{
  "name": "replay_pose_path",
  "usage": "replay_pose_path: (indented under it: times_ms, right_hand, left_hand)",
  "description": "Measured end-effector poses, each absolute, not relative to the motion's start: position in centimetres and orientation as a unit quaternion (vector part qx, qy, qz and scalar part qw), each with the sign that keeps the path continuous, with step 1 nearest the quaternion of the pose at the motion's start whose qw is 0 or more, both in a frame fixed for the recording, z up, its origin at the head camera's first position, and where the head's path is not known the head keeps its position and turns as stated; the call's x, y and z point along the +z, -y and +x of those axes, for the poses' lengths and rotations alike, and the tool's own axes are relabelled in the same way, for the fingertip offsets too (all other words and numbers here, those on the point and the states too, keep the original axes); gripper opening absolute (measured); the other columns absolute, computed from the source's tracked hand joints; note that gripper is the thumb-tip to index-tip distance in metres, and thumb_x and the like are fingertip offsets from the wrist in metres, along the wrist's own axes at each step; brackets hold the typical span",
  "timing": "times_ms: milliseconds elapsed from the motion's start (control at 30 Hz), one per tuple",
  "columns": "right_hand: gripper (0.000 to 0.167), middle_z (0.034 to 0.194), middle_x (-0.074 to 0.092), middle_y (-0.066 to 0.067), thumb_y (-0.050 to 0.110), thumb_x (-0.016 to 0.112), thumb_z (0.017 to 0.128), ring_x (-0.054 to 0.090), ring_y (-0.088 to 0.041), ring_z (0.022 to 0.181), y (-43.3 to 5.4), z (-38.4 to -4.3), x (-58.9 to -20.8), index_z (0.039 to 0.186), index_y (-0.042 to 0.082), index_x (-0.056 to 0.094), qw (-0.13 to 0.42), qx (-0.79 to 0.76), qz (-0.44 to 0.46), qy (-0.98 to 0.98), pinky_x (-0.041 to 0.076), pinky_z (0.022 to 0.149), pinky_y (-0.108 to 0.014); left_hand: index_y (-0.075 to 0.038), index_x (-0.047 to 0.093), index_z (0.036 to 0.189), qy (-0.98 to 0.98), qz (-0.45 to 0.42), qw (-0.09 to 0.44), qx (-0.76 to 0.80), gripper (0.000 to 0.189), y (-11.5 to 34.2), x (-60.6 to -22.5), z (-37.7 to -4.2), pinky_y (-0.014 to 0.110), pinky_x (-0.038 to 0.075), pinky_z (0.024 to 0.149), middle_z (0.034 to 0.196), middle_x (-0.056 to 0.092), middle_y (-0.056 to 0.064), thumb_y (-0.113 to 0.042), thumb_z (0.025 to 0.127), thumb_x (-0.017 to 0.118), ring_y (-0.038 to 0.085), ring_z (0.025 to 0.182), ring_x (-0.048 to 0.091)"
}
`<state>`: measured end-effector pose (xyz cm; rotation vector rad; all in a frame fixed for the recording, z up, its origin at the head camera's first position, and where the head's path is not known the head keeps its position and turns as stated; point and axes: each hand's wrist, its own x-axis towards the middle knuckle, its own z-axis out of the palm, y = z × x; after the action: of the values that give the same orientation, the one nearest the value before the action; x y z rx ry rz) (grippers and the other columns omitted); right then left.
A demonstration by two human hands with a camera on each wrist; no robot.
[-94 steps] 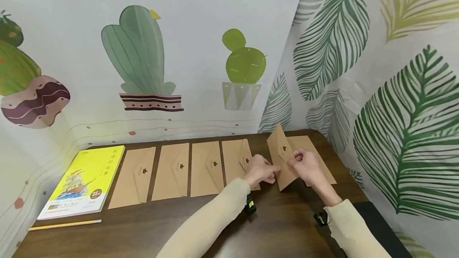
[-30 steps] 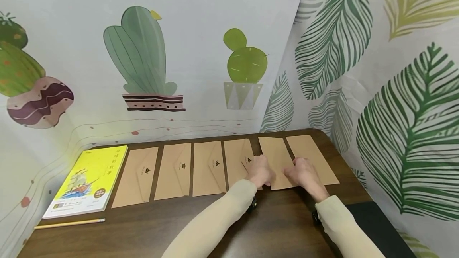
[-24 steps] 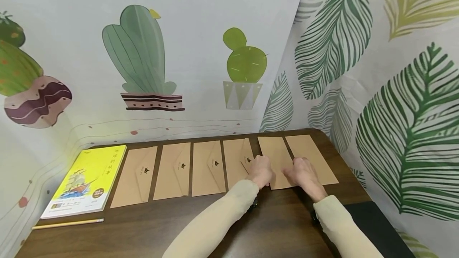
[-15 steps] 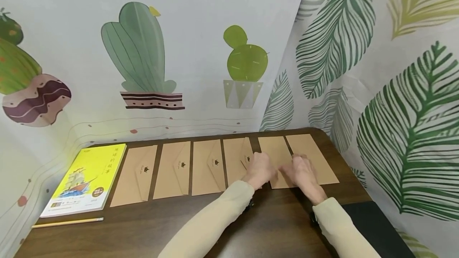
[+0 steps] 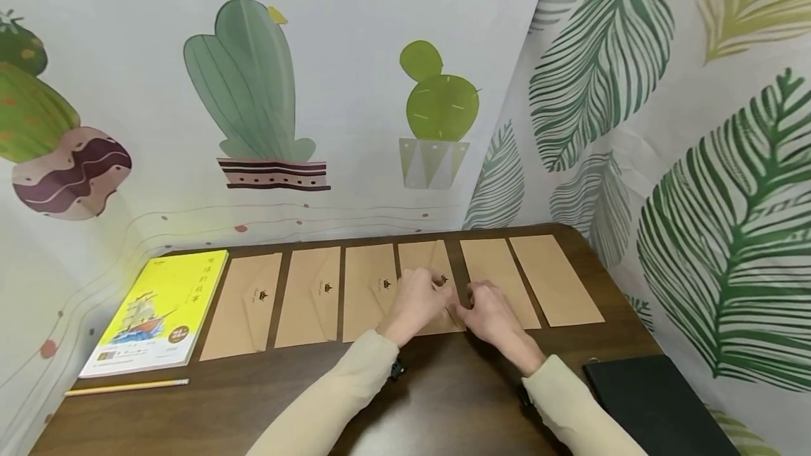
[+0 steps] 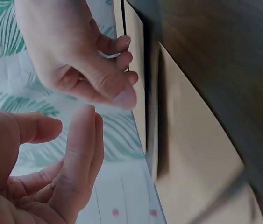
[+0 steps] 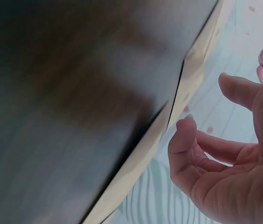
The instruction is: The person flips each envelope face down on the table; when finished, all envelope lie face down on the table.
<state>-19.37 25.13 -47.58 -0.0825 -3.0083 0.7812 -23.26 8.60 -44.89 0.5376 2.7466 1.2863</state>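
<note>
In the head view my left hand is over a kraft-paper envelope, the fourth from the left, hiding part of it. That envelope lies flap side up, with a dark crown print by its flap. My right hand hovers near its right edge and covers the lower left of a plain envelope. The wrist views show the thumb and fingers of each hand apart, with nothing between them: the left hand in its own view, the right hand in the other. Another plain envelope lies furthest right.
Left of my hands lie three more crown-printed envelopes, the nearest of them partly under my left hand. Beyond these are a yellow-covered book and a pencil. A black flat object sits at the right edge of the wooden table.
The fifth envelope, tilted up in both hands about three seconds ago, now lies flat, plain side up. Both hands have let it go and shifted left toward the fourth envelope.
</note>
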Motion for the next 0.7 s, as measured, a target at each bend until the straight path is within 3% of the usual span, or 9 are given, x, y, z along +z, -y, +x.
replay_pose_path:
  times_ms: [133, 367, 467, 533, 600, 700]
  right_hand:
    - [0.046, 0.116, 0.071, -0.026, 0.031, 0.082, 0.094, 0.070, -0.035, 0.094, -24.0, -20.4, -48.4, 0.114, -0.009, 0.072, -0.010, 0.242, -0.029, 0.970, 0.061, 0.081, -0.050]
    - [0.035, 0.085, 0.061, -0.010, 0.030, 0.084, 0.090, 0.054, -0.022, 0.067, -24.8, -23.8, -54.0, 0.076, 0.009, 0.060, -0.013, 0.214, -0.013, 0.977, 0.045, 0.055, -0.032]
    - [0.034, 0.073, 0.056, -0.006, 0.020, 0.078, 0.092, 0.053, -0.021, 0.060, -23.8, -22.8, -51.8, 0.068, 0.012, 0.055, -0.019, 0.221, -0.023, 0.975, 0.044, 0.051, -0.032]
    - [0.035, 0.069, 0.056, -0.007, 0.014, 0.073, 0.093, 0.053, -0.022, 0.058, -23.1, -21.9, -49.9, 0.064, 0.012, 0.053, -0.019, 0.231, -0.036, 0.972, 0.044, 0.051, -0.033]
    - [0.035, 0.068, 0.057, -0.007, 0.012, 0.068, 0.092, 0.053, -0.022, 0.058, -23.3, -21.9, -50.0, 0.061, 0.013, 0.052, -0.015, 0.238, -0.043, 0.970, 0.044, 0.051, -0.034]
    - [0.030, 0.074, 0.063, -0.010, 0.013, 0.062, 0.096, 0.055, -0.023, 0.062, -24.6, -22.8, -52.1, 0.066, 0.010, 0.059, 0.002, 0.232, -0.033, 0.972, 0.046, 0.053, -0.036]
  left_hand:
    - [0.001, 0.081, 0.100, -0.890, 0.161, 0.033, 0.426, 0.017, -6.4, -45.4, -23.5, 0.022, 0.053, 0.054, 0.078, 0.081, 0.012, -0.014, 0.097, 0.075, 0.012, 0.057, 0.070]
    - [0.003, 0.081, 0.102, -0.888, 0.121, 0.074, 0.437, 0.021, -3.6, -46.5, -23.9, 0.023, 0.050, 0.044, 0.064, 0.076, 0.008, -0.018, 0.101, 0.074, 0.018, 0.051, 0.072]
    - [0.001, 0.082, 0.093, -0.897, 0.107, 0.071, 0.423, 0.021, -3.0, -46.8, -24.1, 0.021, 0.045, 0.043, 0.061, 0.073, 0.004, -0.018, 0.100, 0.074, 0.011, 0.046, 0.062]
    - [-0.003, 0.079, 0.077, -0.904, 0.106, 0.061, 0.410, 0.026, -2.8, -47.0, -24.3, 0.020, 0.038, 0.041, 0.055, 0.065, -0.001, -0.017, 0.098, 0.074, 0.007, 0.042, 0.052]
    - [-0.010, 0.073, 0.064, -0.908, 0.112, 0.044, 0.401, 0.034, -2.7, -48.4, -25.2, 0.021, 0.032, 0.040, 0.050, 0.059, -0.006, -0.020, 0.097, 0.073, 0.004, 0.041, 0.045]
    - [-0.017, 0.069, 0.060, -0.912, 0.113, 0.036, 0.393, 0.037, -2.5, -51.3, -27.1, 0.024, 0.034, 0.040, 0.051, 0.058, -0.008, -0.026, 0.095, 0.074, 0.005, 0.043, 0.045]
